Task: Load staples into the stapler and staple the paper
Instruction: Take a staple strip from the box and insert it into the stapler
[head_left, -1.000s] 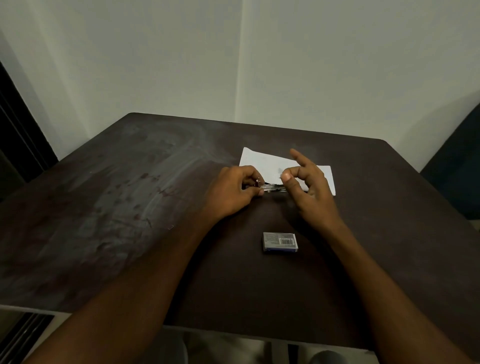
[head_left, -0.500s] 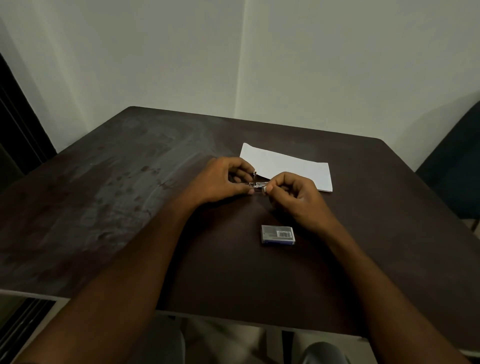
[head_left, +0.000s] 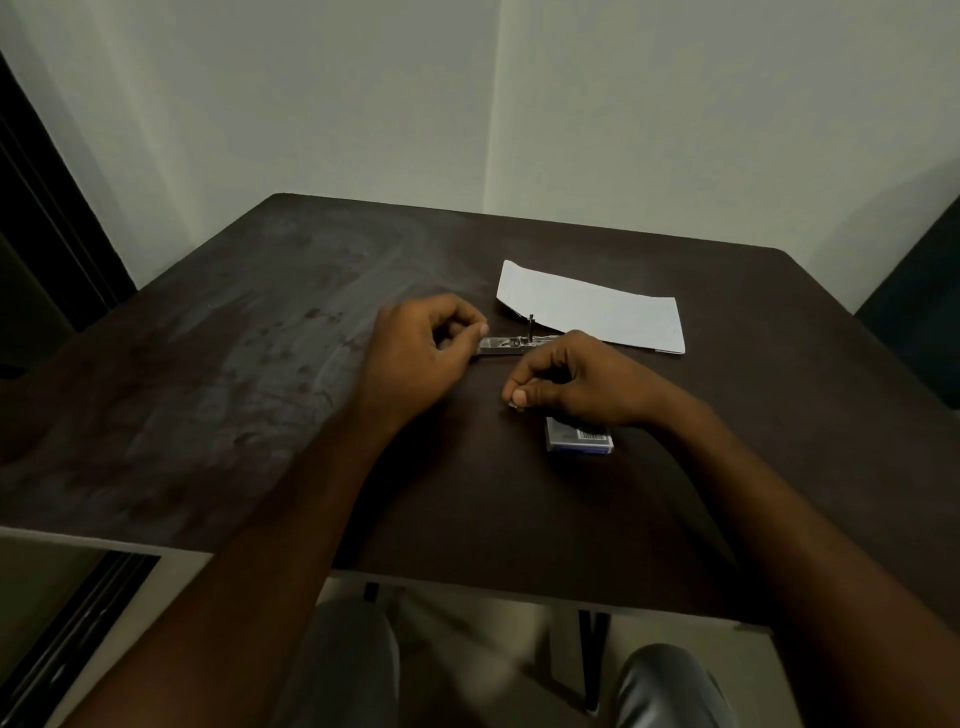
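Observation:
A small metal stapler (head_left: 504, 345) lies flat on the dark table (head_left: 260, 374) with a thin part sticking up at its middle. My left hand (head_left: 421, 353) holds its left end between thumb and fingers. My right hand (head_left: 566, 382) is just in front of the stapler, fingers curled and pinched together near the thumb tip; I cannot tell what they pinch. A folded white paper (head_left: 597, 312) lies behind the stapler. The small staple box (head_left: 579, 439) sits under my right wrist, partly hidden.
The table's near edge (head_left: 467, 577) runs above my knees (head_left: 348, 670). A dark chair (head_left: 919, 312) stands at the right, a dark door frame (head_left: 47, 234) at the left, and a pale wall behind.
My right hand has drawn back from the stapler toward me and now hovers over the staple box. The left hand stays on the stapler. The camera has tilted down.

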